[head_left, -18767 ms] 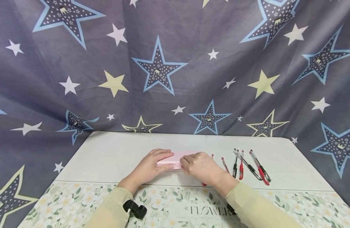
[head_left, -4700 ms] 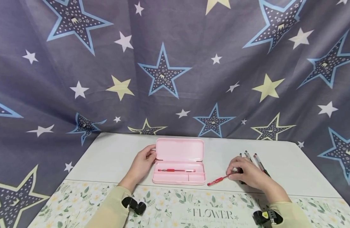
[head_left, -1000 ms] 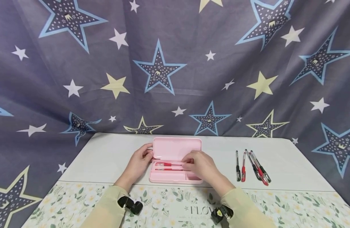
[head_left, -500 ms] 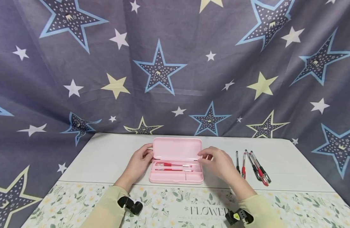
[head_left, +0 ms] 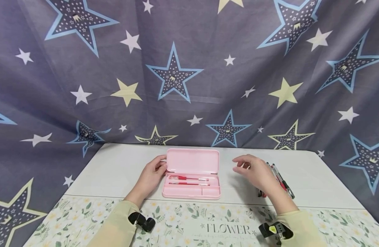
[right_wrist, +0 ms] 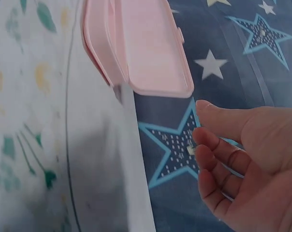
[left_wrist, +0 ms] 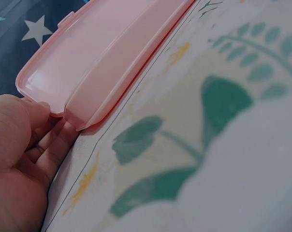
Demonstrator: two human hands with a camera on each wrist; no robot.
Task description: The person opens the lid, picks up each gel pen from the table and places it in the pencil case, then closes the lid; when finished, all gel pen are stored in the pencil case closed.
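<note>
Two red pens (head_left: 188,180) already lie in the open pink case (head_left: 191,178) mid-bench, left hand (head_left: 150,176) steadying its left end with fingers against it, right hand (head_left: 257,173) empty, grip relaxed, hovering over the loose pens (head_left: 283,183) left to load.

Pale yellow-green sleeves (head_left: 118,226) (black wrist cameras (head_left: 141,222) strapped on).

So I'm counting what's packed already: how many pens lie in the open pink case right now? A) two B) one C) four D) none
A: the head view shows two red pens lying side by side in the long compartment of the pink case, while the right hand hovers empty near the loose pens on the table.
</note>
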